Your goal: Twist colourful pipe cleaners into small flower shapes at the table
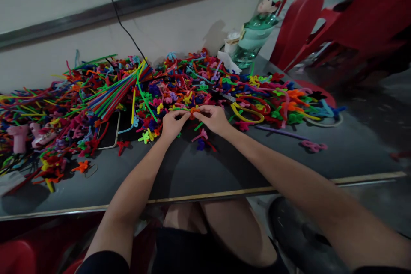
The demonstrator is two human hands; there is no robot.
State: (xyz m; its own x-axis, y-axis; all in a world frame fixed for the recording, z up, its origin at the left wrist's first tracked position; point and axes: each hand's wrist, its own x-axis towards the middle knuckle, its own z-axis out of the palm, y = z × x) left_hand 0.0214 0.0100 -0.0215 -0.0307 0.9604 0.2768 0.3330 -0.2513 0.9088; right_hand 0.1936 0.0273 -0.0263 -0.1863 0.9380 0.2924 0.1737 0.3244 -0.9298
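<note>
My left hand point(172, 123) and my right hand point(214, 119) meet at the middle of a dark table point(199, 171), fingers pinched together. Between them they hold a small orange pipe-cleaner piece point(194, 111) on a green stem. A wide heap of bright pipe cleaners and twisted pipe-cleaner flowers point(205, 90) lies just beyond my fingers. A bundle of straight long pipe cleaners point(117, 90) rests on the heap to the left.
A phone point(109, 135) lies flat left of my hands. Pink plush shapes point(30, 135) sit at the far left. A green bottle with a figure lid point(255, 36) stands at the back by the wall. Red plastic chairs point(321, 25) stand at the right.
</note>
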